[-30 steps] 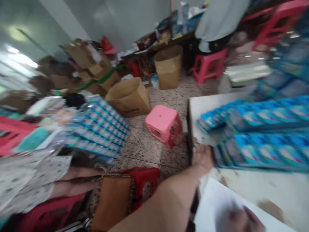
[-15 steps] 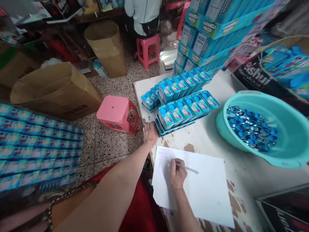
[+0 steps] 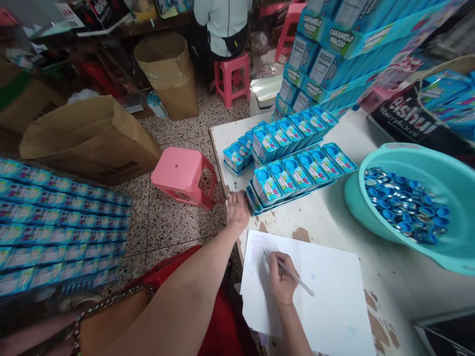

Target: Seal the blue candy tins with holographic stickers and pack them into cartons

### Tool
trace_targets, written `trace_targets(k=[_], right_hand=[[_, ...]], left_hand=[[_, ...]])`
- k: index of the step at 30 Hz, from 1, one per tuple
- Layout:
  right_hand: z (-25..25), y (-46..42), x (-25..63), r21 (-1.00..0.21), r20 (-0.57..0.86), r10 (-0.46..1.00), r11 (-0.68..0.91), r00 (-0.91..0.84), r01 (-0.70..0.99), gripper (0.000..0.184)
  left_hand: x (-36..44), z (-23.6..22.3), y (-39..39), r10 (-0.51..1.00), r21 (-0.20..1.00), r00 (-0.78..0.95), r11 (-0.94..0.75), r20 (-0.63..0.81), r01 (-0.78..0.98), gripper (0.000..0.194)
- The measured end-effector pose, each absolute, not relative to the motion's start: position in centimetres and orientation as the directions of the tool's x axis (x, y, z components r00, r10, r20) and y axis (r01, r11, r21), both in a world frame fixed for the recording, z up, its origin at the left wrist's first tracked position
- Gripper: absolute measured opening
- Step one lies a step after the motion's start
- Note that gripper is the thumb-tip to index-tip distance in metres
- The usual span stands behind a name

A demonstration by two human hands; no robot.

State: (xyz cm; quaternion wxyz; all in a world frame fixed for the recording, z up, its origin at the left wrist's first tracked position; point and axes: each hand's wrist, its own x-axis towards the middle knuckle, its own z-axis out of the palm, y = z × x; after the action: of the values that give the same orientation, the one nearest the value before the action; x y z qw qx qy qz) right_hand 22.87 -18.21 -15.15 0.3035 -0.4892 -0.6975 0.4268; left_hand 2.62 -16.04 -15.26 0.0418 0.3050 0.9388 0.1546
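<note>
My right hand (image 3: 285,278) is closed around a pen (image 3: 305,287), its tip at the upper left of a white sheet of paper (image 3: 330,296). Faint handwriting shows near that tip. On the table's left edge rests my left hand (image 3: 237,210), fingers stretched out and holding nothing. It lies beside the near end of a tray with a row of blue candy boxes (image 3: 285,180) marked "Caramelo Macizo". Behind that row stands a second row of the same boxes (image 3: 293,131).
A turquoise tub (image 3: 356,198) of blue and silver caps stands right of the paper. Tall stacked boxes (image 3: 330,64) rise at the back. On the floor are a pink stool (image 3: 178,170), cardboard boxes (image 3: 92,141) and more blue packs (image 3: 63,222). A person (image 3: 224,24) sits beyond.
The whole view has shifted slightly, with the table things now further right and lower. The pen is tilted more steeply in my right hand. My left hand keeps its place beside the tray.
</note>
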Motion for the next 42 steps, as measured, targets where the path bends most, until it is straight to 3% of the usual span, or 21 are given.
trace_targets(k=[7,14,24,42], right_hand=[[-15.0,-17.4,22.0,-0.945,-0.14,0.967,-0.066,-0.215,0.32,0.037],[-13.0,-17.2,21.1,-0.929,-0.208,0.973,-0.163,-0.104,0.333,0.041],[-14.4,-18.9,22.7,-0.867,-0.019,0.952,0.137,-0.307,0.479,0.034],[-14.9,-18.0,22.2,-0.797,0.103,0.892,0.339,-0.44,0.5,0.033]], left_hand=[[2.6,-14.7,-16.1,0.594,0.345,-0.804,0.755,0.001,0.558,0.033],[2.6,-14.4,-16.1,0.599,0.352,-0.8,0.753,-0.019,0.555,0.033],[2.6,-14.5,-16.1,0.591,0.345,-0.807,0.758,-0.005,0.553,0.033],[2.6,-15.0,-16.1,0.589,0.342,-0.807,0.75,0.047,0.567,0.031]])
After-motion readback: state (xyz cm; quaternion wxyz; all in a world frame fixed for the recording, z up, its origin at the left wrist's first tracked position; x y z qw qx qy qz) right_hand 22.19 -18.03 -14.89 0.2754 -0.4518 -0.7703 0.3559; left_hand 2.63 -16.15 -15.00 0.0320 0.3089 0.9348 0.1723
